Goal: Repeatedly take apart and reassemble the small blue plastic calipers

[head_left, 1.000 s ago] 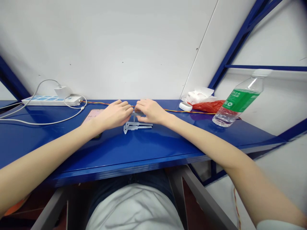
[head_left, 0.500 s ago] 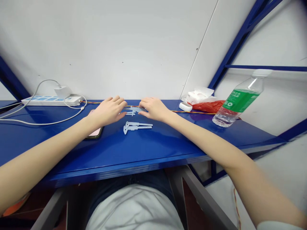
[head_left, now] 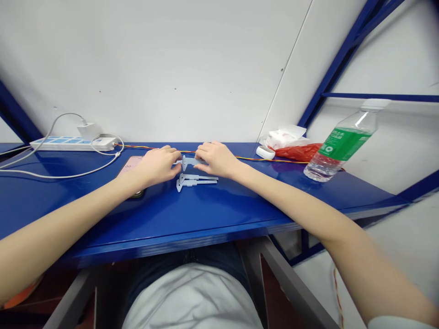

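Observation:
A pale grey plastic vernier caliper (head_left: 192, 161) spans the gap between my hands, its jaws near the middle of the gap. My right hand (head_left: 216, 159) is closed with thumb and fingers on its right part. From the left, my left hand (head_left: 163, 163) pinches a thin part that sticks out toward the jaws. The fingers hide both ends. Just in front, two similar calipers (head_left: 199, 182) lie close together on the blue desk (head_left: 206, 208), jaws to the left. My left wrist and forearm partly cover a phone (head_left: 131, 163).
A white power strip (head_left: 72, 143) with a plug and cable lies at the left. Thin red and yellow wires run along the back. At the right are a small white device (head_left: 265, 152), a red plastic bag (head_left: 297, 151), tissues (head_left: 286, 135) and a tilted water bottle (head_left: 343, 144).
Both hands have come slightly nearer to me and have closed on the caliper. It has turned so its jaws show between the hands. The two front calipers have not moved.

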`<state>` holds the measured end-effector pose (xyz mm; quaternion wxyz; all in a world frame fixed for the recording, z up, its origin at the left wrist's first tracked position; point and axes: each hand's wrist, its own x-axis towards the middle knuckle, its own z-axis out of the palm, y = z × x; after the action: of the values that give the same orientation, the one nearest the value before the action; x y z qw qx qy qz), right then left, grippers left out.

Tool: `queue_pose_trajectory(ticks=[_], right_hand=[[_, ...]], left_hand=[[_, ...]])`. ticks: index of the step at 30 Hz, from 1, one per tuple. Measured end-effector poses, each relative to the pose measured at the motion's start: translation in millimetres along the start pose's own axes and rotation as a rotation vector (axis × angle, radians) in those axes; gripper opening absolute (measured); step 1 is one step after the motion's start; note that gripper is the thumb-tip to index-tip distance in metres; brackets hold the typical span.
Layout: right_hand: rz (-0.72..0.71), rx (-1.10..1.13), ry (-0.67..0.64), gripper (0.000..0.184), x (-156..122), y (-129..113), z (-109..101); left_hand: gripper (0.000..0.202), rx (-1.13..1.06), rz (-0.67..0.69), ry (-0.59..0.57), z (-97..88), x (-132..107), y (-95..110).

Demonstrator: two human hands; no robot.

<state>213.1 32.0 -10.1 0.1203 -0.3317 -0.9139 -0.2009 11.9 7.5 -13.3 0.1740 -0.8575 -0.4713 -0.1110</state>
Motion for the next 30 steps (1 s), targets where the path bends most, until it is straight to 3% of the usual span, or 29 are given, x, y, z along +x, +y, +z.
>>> queue_pose_trajectory(ticks=[11,15,21,24,28,30], right_hand=[[-0.152,-0.099,0.109,0.021,1.1,-8.1,-0.7],[-0.110,-0.069,0.131,0.018,1.7,-1.2,2.2],[0.071,-0.006,0.066,0.015,-1.3,17.2,5.5],[0.117,0.034,0.039,0.016,-1.6,17.3,5.9],[0.107,0.155,0.007,0.018,-0.9,11.3,7.2],[0.112,0.227,-0.027,0.018,-1.1,10.6,8.9]], left_hand=[[0.021,-0.156,-0.112,-0.018,-4.1,3.2,4.9],[0.025,-0.142,-0.163,-0.014,-3.6,4.3,-4.0],[0.026,0.016,-0.271,-0.013,-1.9,3.5,-35.5],[0.025,0.005,-0.148,-0.063,0.8,2.7,-34.1],[0.025,-0.049,0.098,-0.090,3.0,2.6,-12.6],[0.025,-0.024,0.127,-0.088,3.7,2.9,-6.5]])
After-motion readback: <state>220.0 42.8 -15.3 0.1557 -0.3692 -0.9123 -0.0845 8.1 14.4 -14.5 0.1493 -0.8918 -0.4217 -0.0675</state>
